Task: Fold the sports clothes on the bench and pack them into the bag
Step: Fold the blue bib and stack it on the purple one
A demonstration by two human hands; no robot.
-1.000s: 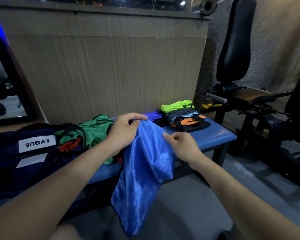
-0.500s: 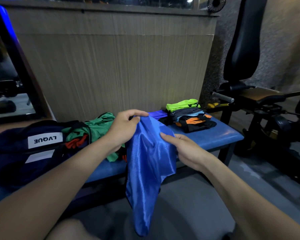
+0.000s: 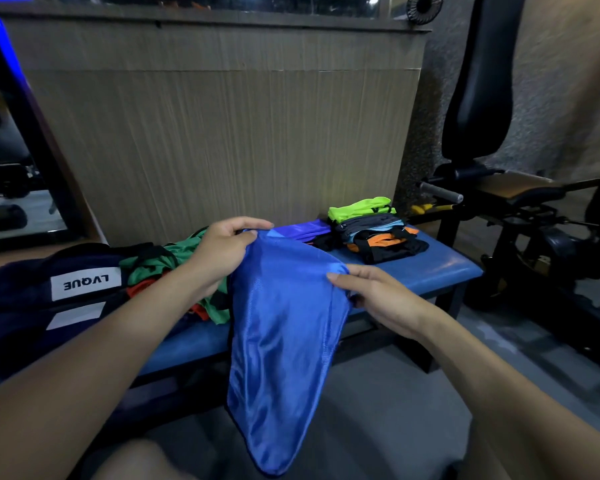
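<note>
Folding was mid-step: blue jersey [image 3: 284, 341] was pinched at its top edge by left hand [image 3: 222, 251] and right hand [image 3: 378, 299], probably needing laying flat on bench [image 3: 444, 268] next.

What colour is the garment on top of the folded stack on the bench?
Neon yellow-green garment, seen in the head view, the only one.

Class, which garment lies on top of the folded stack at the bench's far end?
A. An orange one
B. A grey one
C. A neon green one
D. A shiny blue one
C: the neon green garment tops the folded stack; both hands hold the shiny blue garment.
</note>
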